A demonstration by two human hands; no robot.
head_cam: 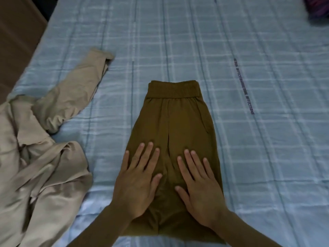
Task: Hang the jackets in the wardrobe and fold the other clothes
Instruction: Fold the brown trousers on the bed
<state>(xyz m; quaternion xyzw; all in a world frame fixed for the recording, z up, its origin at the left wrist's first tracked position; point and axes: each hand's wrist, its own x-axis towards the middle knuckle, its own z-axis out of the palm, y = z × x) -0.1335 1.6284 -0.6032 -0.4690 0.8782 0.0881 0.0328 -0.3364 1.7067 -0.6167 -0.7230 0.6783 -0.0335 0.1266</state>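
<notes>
Olive-brown trousers (176,118) lie folded on the bed, their elastic waistband at the far end. My left hand (138,180) lies flat on the near left part of them, fingers straight and spread. My right hand (199,186) lies flat on the near right part in the same way. Both palms press the cloth down. A beige jacket (44,157) lies crumpled at the left of the bed, one sleeve stretched toward the far side.
The bed carries a light blue checked sheet (258,157) with a line of dark print at the right. A brown surface (16,41) borders the bed at the far left. Something purple (318,8) lies at the far right corner.
</notes>
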